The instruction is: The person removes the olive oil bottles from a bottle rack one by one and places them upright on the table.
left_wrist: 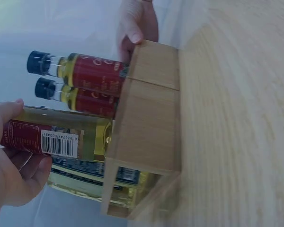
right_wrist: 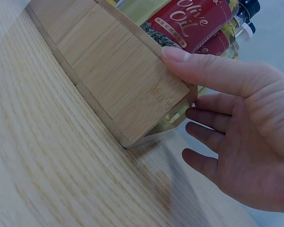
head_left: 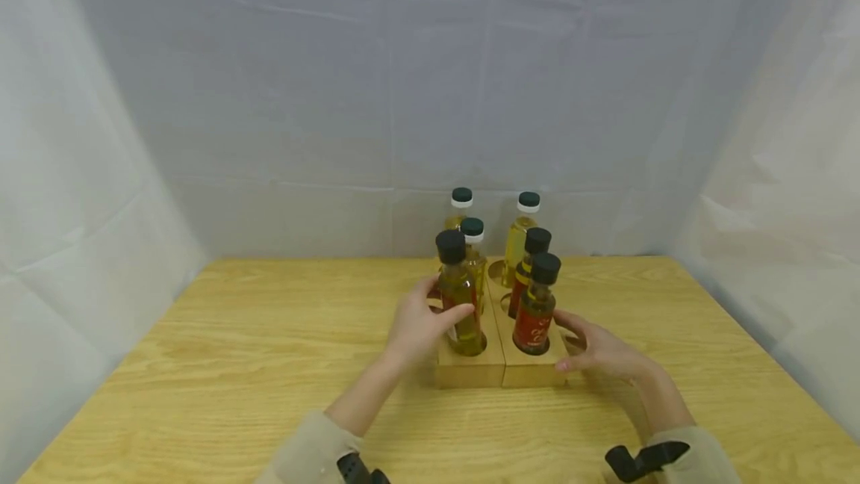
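My left hand [head_left: 418,326] grips an olive oil bottle [head_left: 459,291] with a black cap and red label, thumb in front and fingers behind. The bottle stands tilted at the front hole of the left wooden rack [head_left: 470,374]. In the left wrist view its barcode [left_wrist: 59,143] faces the camera, and its base is right at the rack's top. At the front right corner of the right wooden rack [head_left: 534,375], my right hand [head_left: 608,353] holds on, thumb on the front and fingers along the open side. A red-labelled olive oil bottle [head_left: 535,323] sits in that rack's front hole.
Behind it stands another black-capped bottle [head_left: 524,282]. Yellow oil bottles with green caps stand further back, in the left rack [head_left: 473,241] and the right rack [head_left: 517,241]. Both racks sit side by side on the wooden table [head_left: 282,364], with white sheeting [head_left: 322,118] around it.
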A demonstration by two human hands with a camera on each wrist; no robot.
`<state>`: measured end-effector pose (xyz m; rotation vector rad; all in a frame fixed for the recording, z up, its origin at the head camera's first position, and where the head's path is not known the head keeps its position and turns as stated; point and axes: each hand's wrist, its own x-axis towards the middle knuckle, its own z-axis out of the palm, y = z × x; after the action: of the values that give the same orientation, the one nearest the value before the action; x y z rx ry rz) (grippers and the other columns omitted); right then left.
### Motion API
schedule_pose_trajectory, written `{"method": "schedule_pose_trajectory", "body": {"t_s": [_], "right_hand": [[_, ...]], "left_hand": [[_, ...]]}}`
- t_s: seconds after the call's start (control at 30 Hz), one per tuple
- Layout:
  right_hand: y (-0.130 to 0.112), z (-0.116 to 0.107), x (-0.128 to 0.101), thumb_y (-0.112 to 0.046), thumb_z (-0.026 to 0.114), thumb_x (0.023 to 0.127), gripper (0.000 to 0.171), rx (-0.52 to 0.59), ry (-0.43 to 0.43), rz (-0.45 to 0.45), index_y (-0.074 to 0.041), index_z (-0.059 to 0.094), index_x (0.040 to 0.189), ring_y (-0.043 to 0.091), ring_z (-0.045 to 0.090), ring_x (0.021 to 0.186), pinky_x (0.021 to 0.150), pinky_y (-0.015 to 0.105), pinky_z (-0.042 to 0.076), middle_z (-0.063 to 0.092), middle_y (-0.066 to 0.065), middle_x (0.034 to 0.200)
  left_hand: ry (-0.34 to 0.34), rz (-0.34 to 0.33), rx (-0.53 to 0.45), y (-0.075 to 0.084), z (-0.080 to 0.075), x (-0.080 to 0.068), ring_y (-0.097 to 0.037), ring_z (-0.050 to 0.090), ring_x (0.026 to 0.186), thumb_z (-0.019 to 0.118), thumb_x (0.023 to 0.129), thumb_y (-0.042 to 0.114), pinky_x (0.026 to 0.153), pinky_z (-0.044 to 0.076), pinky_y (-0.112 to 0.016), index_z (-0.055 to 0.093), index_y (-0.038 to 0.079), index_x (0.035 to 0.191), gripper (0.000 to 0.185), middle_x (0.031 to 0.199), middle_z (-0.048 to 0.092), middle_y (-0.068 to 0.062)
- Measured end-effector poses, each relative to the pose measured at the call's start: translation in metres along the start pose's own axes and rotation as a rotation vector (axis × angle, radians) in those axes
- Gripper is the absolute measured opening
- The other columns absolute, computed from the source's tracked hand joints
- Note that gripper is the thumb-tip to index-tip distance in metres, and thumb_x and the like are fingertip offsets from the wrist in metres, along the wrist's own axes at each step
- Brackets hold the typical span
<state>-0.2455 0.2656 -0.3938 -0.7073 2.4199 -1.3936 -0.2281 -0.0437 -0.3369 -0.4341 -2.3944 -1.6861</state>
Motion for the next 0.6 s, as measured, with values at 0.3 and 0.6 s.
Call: {"method": "schedule_pose_trajectory", "body": {"t_s": [0.3, 0.6], "right_hand": [[0.0, -0.001, -0.004, -0.016, 0.074, 0.079, 0.096, 0.026, 0.002, 0.014, 0.012, 0.007, 0.143, 0.056, 0.013, 0.128, 0.1, 0.064, 0.023, 0.005, 0.034, 0.147], [0.0, -0.002, -0.008, -0.016, 0.074, 0.08, 0.096, 0.016, 0.004, 0.022, 0.011, 0.007, 0.143, 0.056, 0.014, 0.128, 0.1, 0.063, 0.023, 0.005, 0.034, 0.147]], "left_hand": [[0.078, 0.02, 0.055, 0.01, -0.027, 0.009, -0.022, 0.059, 0.084, 0.075, 0.079, 0.024, 0.069, 0.053, -0.031, 0.056, 0.005, 0.122, 0.051, 0.099, 0.061, -0.008], [0.137, -0.033, 0.131, -0.006, -0.058, 0.022, -0.028, 0.059, 0.092, 0.073, 0.08, 0.027, 0.076, 0.052, -0.04, 0.053, 0.002, 0.124, 0.054, 0.11, 0.061, -0.015]]}}
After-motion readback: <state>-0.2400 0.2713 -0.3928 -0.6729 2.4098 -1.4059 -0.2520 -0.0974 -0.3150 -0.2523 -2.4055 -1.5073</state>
